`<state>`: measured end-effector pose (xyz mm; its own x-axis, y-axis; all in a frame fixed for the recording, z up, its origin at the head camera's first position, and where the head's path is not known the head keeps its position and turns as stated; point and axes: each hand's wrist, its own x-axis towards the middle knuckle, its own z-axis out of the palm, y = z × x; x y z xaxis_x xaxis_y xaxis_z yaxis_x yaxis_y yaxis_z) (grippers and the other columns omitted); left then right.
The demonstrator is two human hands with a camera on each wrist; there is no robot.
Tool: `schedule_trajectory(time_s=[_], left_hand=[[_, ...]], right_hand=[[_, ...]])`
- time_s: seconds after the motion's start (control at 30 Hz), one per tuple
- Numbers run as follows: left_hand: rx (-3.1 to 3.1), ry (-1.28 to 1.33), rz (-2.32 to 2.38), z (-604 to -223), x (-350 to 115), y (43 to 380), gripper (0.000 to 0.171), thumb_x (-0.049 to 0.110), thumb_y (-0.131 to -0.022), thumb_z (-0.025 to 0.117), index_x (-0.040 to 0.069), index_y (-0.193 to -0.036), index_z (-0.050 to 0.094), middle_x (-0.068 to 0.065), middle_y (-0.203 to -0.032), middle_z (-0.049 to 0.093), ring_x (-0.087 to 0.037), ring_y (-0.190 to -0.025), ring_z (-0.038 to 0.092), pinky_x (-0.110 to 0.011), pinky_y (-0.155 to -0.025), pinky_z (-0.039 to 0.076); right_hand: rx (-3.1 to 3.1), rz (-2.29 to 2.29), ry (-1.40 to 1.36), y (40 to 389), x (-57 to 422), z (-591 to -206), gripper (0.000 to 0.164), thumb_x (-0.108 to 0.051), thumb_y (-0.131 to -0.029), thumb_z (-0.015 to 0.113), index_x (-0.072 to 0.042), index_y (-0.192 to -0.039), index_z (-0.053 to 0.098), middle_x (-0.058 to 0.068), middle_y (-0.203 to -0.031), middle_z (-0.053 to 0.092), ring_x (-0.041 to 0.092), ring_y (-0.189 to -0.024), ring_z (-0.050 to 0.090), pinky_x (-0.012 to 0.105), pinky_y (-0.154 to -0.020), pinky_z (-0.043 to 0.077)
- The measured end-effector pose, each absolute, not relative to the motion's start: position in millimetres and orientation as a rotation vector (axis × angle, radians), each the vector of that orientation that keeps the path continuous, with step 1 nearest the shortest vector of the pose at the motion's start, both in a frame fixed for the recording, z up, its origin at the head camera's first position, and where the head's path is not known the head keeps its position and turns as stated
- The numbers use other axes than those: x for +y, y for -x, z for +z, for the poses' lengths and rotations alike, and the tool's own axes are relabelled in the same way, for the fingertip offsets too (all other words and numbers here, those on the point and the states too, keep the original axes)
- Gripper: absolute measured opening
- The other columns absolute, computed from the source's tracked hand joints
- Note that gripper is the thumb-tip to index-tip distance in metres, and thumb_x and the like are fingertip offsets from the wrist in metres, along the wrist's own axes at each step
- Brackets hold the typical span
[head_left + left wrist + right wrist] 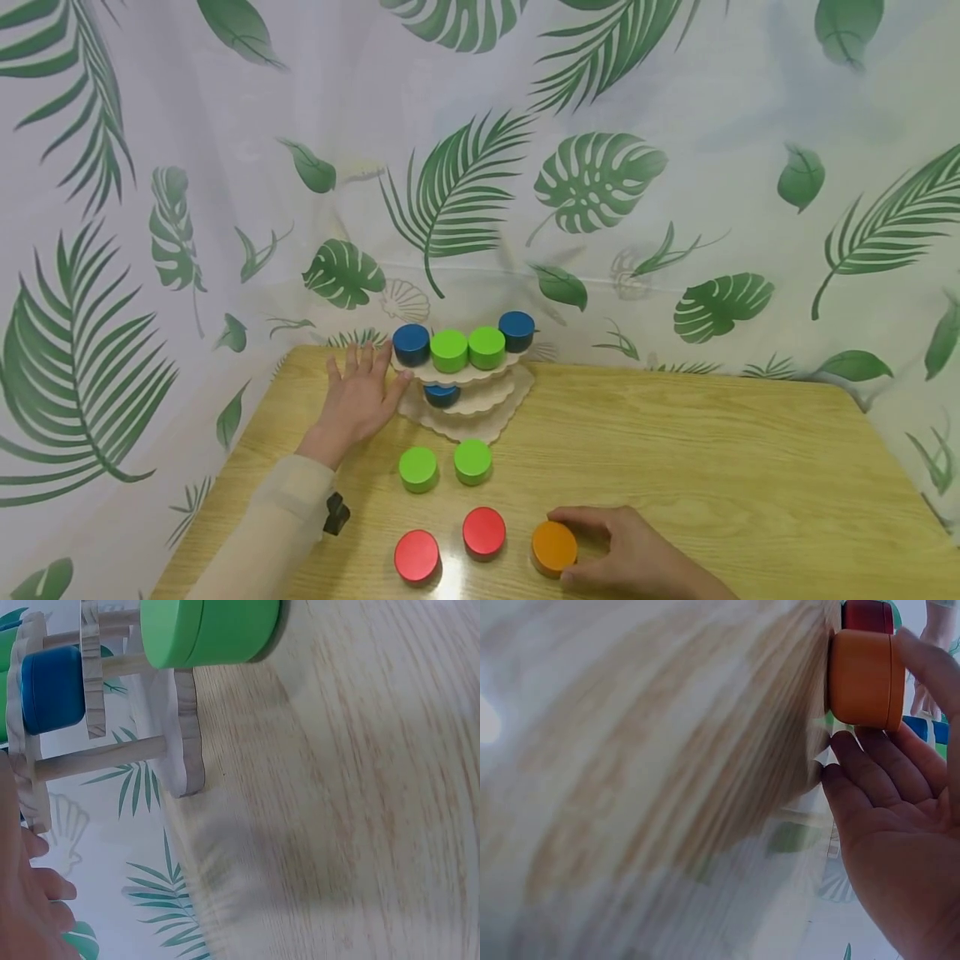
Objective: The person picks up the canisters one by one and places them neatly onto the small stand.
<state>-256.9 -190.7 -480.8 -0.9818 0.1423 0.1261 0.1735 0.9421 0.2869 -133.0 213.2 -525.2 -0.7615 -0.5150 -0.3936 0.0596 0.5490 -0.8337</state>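
Observation:
My right hand (630, 550) holds an orange round tin (554, 548) at the table's front, thumb on one side and fingers on the other. In the right wrist view that tin (866, 679) stands on the tabletop between thumb and fingers. At the back, my left hand (358, 400) is spread with its fingers extended, right at the left edge of a tiered wooden stand (480, 398) with scalloped shelves. Two green tins (449, 351) sit between two blue tins (517, 331) on its top shelf. Another blue tin (442, 394) is on the shelf below, partly hidden.
Two green tins (418, 469) stand on the table (675, 450) in front of the stand. Nearer the front are two red tins (483, 532), left of the orange one. A leaf-patterned curtain (480, 208) hangs behind the table and along its left side.

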Motion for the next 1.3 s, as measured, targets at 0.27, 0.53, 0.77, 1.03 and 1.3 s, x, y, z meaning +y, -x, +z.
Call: schedule_trajectory(time_s=[0.27,0.53,0.77,1.03,1.3], left_hand=[[-2.987,0.245,-0.4,-478,-191,257,0.083,0.062,-0.11,0.035,0.004,-0.168,0.023,-0.028,-0.173,0.021,-0.054,-0.161,0.007,-0.074,-0.126,0.008],[-2.982,0.254,-0.427,-477,-191,258,0.082,0.061,-0.11,0.037,0.004,-0.167,0.027,-0.031,-0.17,0.024,-0.055,-0.16,0.011,-0.073,-0.127,0.009],[-2.982,0.239,-0.494,-477,-190,257,0.082,0.063,-0.109,0.038,0.007,-0.167,0.027,-0.033,-0.169,0.024,-0.055,-0.159,0.012,-0.072,-0.127,0.007],[-2.968,0.243,-0.487,-479,-190,259,0.082,0.063,-0.109,0.039,0.007,-0.167,0.029,-0.034,-0.168,0.027,-0.057,-0.158,0.018,-0.073,-0.126,0.011],[-2.99,0.237,-0.511,-480,-190,257,0.081,0.062,-0.109,0.038,0.007,-0.167,0.027,-0.035,-0.168,0.026,-0.056,-0.159,0.013,-0.073,-0.126,0.011]], right_hand=[[2.187,-1.19,0.402,133,211,-524,0.064,-0.036,-0.085,0.088,-0.027,-0.145,0.065,0.0,-0.145,0.066,0.026,-0.127,0.057,0.071,-0.115,0.039],[2.207,-1.188,0.405,132,209,-523,0.063,-0.036,-0.084,0.089,-0.027,-0.142,0.066,-0.002,-0.141,0.069,0.024,-0.124,0.058,0.071,-0.114,0.04],[2.243,-1.238,0.394,136,206,-518,0.063,-0.039,-0.084,0.088,-0.028,-0.143,0.066,-0.004,-0.143,0.068,0.027,-0.132,0.06,0.062,-0.117,0.043],[2.395,-1.366,0.544,158,193,-501,0.069,-0.039,-0.089,0.086,-0.011,-0.147,0.062,0.006,-0.146,0.067,0.032,-0.135,0.064,0.046,-0.112,0.051],[2.585,-1.413,0.46,185,165,-489,0.067,-0.037,-0.086,0.089,-0.012,-0.143,0.066,0.007,-0.138,0.072,0.021,-0.113,0.075,0.036,-0.098,0.061]])
